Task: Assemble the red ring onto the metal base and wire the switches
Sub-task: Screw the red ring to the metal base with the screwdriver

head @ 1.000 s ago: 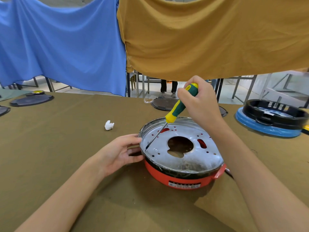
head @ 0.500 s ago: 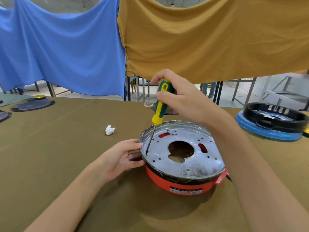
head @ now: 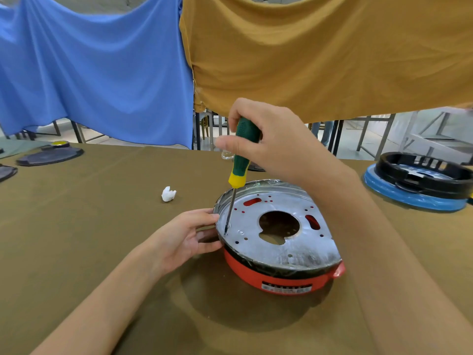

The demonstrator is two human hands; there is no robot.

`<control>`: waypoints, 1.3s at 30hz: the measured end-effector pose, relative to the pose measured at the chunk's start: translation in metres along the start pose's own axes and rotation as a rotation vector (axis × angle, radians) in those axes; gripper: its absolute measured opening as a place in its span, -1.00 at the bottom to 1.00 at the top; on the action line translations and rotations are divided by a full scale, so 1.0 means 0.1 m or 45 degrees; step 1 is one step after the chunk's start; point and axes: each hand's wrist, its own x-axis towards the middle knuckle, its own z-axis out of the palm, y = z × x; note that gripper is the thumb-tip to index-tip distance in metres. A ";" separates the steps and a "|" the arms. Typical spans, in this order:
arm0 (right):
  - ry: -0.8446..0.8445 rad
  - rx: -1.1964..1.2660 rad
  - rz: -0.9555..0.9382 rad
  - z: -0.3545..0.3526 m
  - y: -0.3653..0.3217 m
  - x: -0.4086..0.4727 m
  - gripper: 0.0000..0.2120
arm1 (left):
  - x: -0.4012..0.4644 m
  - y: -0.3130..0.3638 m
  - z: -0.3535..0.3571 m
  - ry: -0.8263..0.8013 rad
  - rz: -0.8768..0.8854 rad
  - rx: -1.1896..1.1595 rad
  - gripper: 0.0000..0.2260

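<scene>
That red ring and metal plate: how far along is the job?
Done: the metal base already sits on the red ring. In hand: the right hand holds a screwdriver with its tip on the plate, while the left hand steadies the rim. Left: no switches or wires are visible.

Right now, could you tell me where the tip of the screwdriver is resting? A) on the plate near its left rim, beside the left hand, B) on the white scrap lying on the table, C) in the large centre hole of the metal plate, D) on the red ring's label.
A: the screwdriver, gripped by the right hand, meets the metal plate close to its left rim, beside the left hand.
</scene>
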 end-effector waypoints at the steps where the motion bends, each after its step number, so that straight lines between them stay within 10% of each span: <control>1: 0.019 -0.004 0.035 0.01 0.02 0.00 -0.75 | 0.00 0.00 0.00 0.003 -0.002 -0.007 -0.58; 8: -0.035 0.306 0.120 -0.03 0.09 -0.05 -0.87 | -0.01 0.01 0.01 -0.001 -0.005 -0.018 -0.67; 14: 0.120 -0.222 0.202 0.03 0.06 -0.01 -0.59 | -0.03 0.01 0.03 0.019 0.001 -0.007 -0.63; 21: -0.006 0.229 0.123 -0.02 0.03 -0.05 -0.85 | -0.03 0.01 0.03 0.025 -0.009 -0.026 -0.62; 25: 0.161 -0.192 0.143 0.07 -0.03 -0.03 -0.58 | -0.04 0.02 0.04 0.046 -0.016 -0.033 -0.67; 39: 0.129 -0.153 0.143 0.09 -0.08 -0.04 -0.69 | -0.01 0.02 0.04 0.184 -0.125 -0.101 -0.71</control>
